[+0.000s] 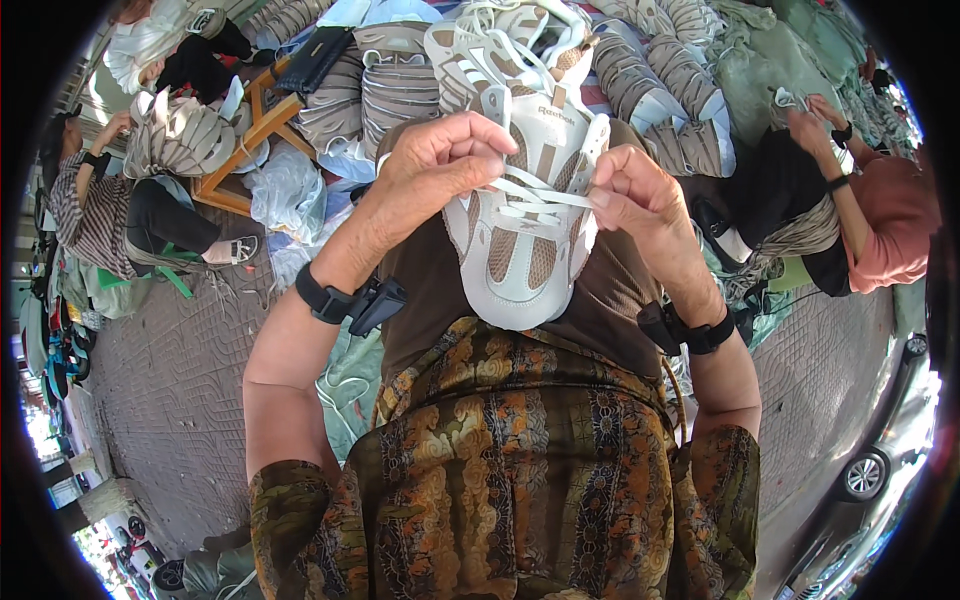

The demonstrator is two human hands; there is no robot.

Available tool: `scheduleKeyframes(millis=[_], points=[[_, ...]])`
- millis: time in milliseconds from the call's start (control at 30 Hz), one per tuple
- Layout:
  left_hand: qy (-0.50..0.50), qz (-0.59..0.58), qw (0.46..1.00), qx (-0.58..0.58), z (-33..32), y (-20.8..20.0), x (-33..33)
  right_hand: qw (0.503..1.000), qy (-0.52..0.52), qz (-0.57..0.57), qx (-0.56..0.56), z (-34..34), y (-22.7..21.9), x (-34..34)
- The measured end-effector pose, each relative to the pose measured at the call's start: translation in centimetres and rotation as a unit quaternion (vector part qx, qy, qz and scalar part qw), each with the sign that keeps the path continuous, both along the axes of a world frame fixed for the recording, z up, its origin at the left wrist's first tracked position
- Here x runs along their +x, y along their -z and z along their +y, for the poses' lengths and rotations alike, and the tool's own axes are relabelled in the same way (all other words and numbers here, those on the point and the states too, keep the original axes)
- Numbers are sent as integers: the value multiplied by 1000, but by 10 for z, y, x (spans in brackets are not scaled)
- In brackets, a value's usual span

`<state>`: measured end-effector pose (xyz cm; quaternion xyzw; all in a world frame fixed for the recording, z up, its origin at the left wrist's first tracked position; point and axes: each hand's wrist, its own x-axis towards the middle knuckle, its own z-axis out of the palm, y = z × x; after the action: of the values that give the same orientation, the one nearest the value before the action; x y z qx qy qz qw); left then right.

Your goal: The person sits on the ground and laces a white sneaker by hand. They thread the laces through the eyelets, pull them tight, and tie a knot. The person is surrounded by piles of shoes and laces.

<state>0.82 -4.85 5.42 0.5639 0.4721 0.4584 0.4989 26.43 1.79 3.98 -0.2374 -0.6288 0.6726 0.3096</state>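
Observation:
On my lap rests a white and beige shoe upper [516, 290], its toe toward me and its tongue pointing away. White laces [535, 205] cross over the lower eyelets. My left hand [445, 160] is pinched at the left eyelet edge with a lace between thumb and forefinger. On the other side, my right hand [635, 195] pinches a lace pulled out to the right. Just beyond lie more white and beige shoe uppers [470, 70] with loose white laces over them.
Stacked uppers [400, 85] lie ahead, with further stacks [660, 90] at right. A wooden frame [235, 170] and a plastic bag [287, 195] are at left. One co-worker [120, 210] sits left, another [880, 215] right. Cars [870, 480] stand beyond the paved ground [180, 380].

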Motion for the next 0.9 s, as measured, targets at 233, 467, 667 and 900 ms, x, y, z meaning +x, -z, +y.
scheduleKeyframes(millis=[233,467,667,900], points=[[-24,29,999,33,-1,-3,10,999,38,-3,-3,-6,2,17],[-38,36,998,35,-3,-1,14,982,151,80,-76,7,-15,55],[-31,77,994,65,5,10,20,987,126,59,-82,40,3,84],[-48,64,995,55,-4,14,14,990,64,-123,39,55,7,83]])
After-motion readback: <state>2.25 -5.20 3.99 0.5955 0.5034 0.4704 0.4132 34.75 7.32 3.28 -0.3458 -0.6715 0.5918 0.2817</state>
